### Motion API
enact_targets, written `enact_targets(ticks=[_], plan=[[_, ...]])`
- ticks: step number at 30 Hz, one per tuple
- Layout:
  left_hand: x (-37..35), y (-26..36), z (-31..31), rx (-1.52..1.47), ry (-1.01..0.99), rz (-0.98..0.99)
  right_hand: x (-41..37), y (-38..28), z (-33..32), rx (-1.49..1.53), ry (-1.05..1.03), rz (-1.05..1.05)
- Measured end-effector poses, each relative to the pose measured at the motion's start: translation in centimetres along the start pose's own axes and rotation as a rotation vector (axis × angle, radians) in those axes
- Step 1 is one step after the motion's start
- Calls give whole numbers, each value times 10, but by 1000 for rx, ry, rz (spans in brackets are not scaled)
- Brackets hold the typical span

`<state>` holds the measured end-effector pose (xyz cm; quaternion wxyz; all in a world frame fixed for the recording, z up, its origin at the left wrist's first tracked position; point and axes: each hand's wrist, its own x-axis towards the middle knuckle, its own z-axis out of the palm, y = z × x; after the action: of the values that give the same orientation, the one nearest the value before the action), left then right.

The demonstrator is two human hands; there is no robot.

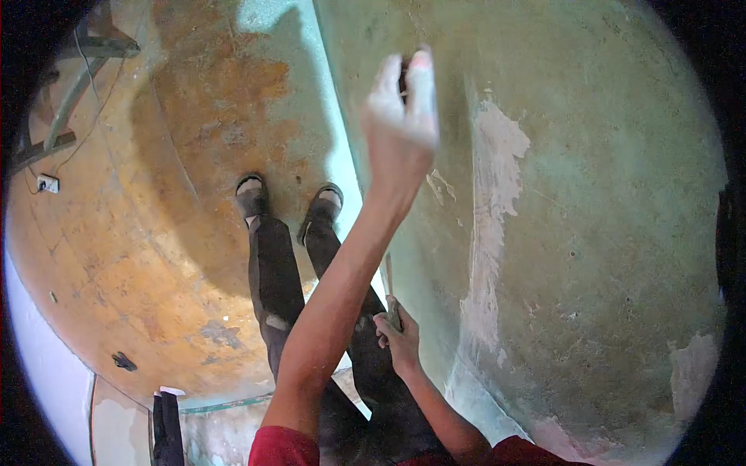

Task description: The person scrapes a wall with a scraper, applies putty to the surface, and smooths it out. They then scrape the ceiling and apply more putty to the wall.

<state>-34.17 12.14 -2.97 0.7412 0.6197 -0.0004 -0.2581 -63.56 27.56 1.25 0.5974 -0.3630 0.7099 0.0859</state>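
My left hand (400,109), smeared by motion and dusted white, is raised at the upper middle in front of the green wall (606,233). Its fingers are bent around something dark and small that I cannot make out. Lower down, my right hand (401,342) is closed on the handle of a thin tool (390,276), whose narrow blade points up beside my legs. A long pale plaster patch (493,186) runs down the wall to the right of both hands.
My sandalled feet stand on the stained orange floor (194,256). At the upper left are a wooden frame (70,101), a cable and a white socket (48,184). A small dark object (123,361) lies at the lower left, near another person's dark-clothed leg (166,427).
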Motion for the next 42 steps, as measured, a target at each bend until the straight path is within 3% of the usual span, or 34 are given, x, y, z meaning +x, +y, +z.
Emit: enact_targets(ticks=[4,6,7,9,10,12,17,20,21,24,28,30,31,32,34,36,38,39,42], plan=[[10,-1,25,145,18,56,-2,2,-1,-61,-17,9],[14,-9,33,249,111,256,-1,4,-2,-43,-10,8],[17,-14,37,250,111,259,-1,3,-2,-43,-16,22],[26,-17,43,382,287,558,2,3,-1,-38,-25,30],[21,-18,43,381,288,560,2,3,-2,-37,-20,35],[3,2,37,16,5,93,2,4,-3,-33,-18,35],[-17,-8,42,114,59,201,6,4,-4,-87,-27,33],[25,-10,44,118,25,356,10,3,-4,-113,-8,19],[49,13,46,209,16,176,12,0,-4,-115,-30,-23],[64,4,51,155,41,298,13,-17,2,-101,-30,-32],[-5,-9,49,213,146,471,13,-15,-1,-171,-64,-43],[4,4,44,160,14,247,7,-19,0,-138,-37,-25],[43,-4,47,107,36,463,6,-22,4,-142,-16,-6],[79,10,49,215,-1,409,12,-21,6,-140,-12,5],[83,0,56,224,66,442,18,-19,1,-240,-51,-41],[-5,-8,49,232,80,346,20,-22,4,-301,-53,-107],[-34,2,38,195,29,293,15,-21,4,-368,-50,-169],[-38,8,36,156,-25,227,10,-16,2,-303,-47,-103],[87,10,54,141,42,456,9,-29,6,-313,-35,-37]])
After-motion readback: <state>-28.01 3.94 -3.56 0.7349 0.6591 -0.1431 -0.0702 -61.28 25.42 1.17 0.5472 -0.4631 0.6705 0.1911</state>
